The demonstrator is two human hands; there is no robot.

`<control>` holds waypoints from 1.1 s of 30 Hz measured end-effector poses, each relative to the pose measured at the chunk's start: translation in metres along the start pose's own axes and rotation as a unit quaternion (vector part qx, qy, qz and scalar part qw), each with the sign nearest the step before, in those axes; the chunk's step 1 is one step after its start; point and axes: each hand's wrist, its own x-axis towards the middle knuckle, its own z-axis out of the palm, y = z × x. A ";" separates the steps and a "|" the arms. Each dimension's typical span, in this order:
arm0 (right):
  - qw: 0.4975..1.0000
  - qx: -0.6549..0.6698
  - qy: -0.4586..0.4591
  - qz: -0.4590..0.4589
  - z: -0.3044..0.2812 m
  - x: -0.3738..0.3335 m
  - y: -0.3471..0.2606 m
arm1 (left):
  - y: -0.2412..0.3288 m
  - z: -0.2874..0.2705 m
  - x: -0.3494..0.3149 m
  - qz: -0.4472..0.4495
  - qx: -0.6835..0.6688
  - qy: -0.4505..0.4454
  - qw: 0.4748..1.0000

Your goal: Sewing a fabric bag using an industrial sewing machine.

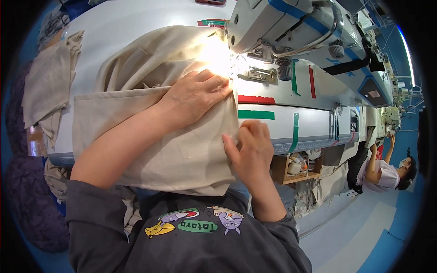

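A large piece of beige fabric (191, 154) lies over the sewing machine table and hangs down toward my lap. It has a straight folded edge, and its far part is bunched up. My left hand (198, 93) lies flat on it, fingers stretched toward the brightly lit needle area of the sewing machine (291, 32). Glare hides the needle itself. Lower and to the right, my right hand (252, 150) is at the fabric's right edge, its fingers curled and its thumb over the cloth. The metal plate attachment (261, 74) sits just right of the needle area.
Folded beige pieces (52, 82) lie at the table's left. Red tape (256, 99) and green tape (256, 114) mark the table beside a ruler strip (314, 142). Below is a wooden compartment (298, 168) with small items. Another person (382, 170) works at the far right.
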 end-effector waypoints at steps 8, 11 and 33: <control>0.998 0.052 -0.023 -0.028 0.000 -0.004 0.006 | -0.004 0.005 0.004 0.007 0.011 0.038 0.999; 0.998 0.050 -0.036 -0.028 0.000 0.000 0.006 | -0.007 0.007 0.006 0.004 0.008 0.036 0.999; 0.999 0.009 -0.020 -0.031 0.003 0.021 0.017 | -0.019 0.001 0.010 -0.044 -0.071 0.032 0.996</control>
